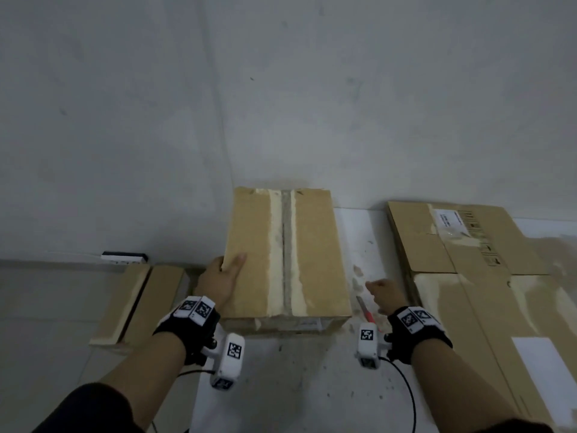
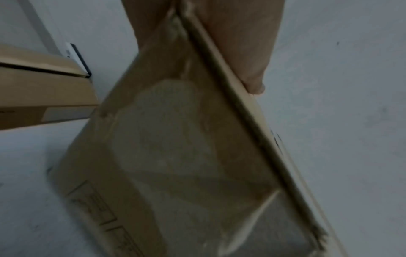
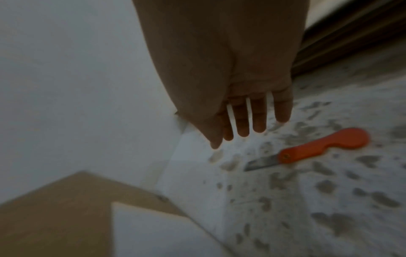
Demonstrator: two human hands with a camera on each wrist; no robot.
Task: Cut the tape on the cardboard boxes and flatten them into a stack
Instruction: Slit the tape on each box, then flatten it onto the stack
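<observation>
Closed brown cardboard box (image 1: 287, 254) stands on the pale speckled floor (image 1: 312, 385) against the grey wall (image 1: 281, 89), a grey tape strip (image 1: 286, 245) with torn pale edges running down its top seam, apparently still uncut. Left hand (image 1: 220, 278) grips the box's left top edge, thumb on top, fingers wrapped down the side. Right hand (image 3: 239, 97) is released, fingers straight and spread, holding nothing, hovering just above the orange-handled utility knife (image 3: 316, 149) lying on the floor just right of the box, blade exposed. Flattened brown cardboard sheets (image 1: 474, 276) lie to the right; another low brown box (image 1: 137, 304) sits left, near a small black-and-white wall fitting (image 1: 125, 257).

Risks: bare blade points toward the fingers, so a careless reach could nick them; a one-sided hold could let the box skid or tip once cutting pressure lands; the ragged tape may snag the blade.

Hard to tell: left fingers are mostly hidden behind the box side; both wrist views are blurred and dim; box contents and bottom tape unseen; flattened stack is cut off at the frame edge.
</observation>
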